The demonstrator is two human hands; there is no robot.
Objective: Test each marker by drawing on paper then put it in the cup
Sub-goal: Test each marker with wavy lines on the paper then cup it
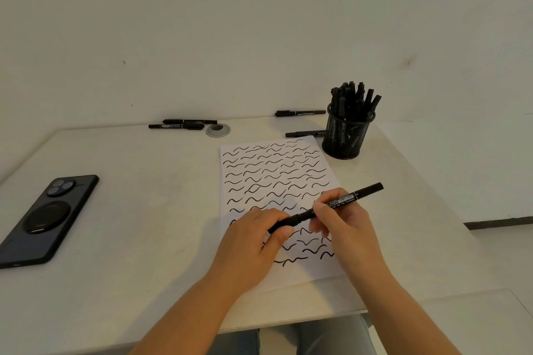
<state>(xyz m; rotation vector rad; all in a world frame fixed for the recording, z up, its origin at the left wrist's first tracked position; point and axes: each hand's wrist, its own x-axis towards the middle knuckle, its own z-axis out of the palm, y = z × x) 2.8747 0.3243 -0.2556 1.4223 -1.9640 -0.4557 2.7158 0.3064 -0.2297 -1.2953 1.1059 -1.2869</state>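
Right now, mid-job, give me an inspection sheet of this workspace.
Surface: pale table, sheet of paper on it covered with black squiggles.
Job's things: marker held over the paper; mesh cup full of markers stands beyond the paper; four loose markers lie near the wall, two at left, one behind the cup, one beside it.
Clutter: smartphone face down at left.
Grippers: left hand grips the marker's near end, right hand its barrel.
Cables: nothing seen; cable grommet in the table.
Surroundings: plain wall.
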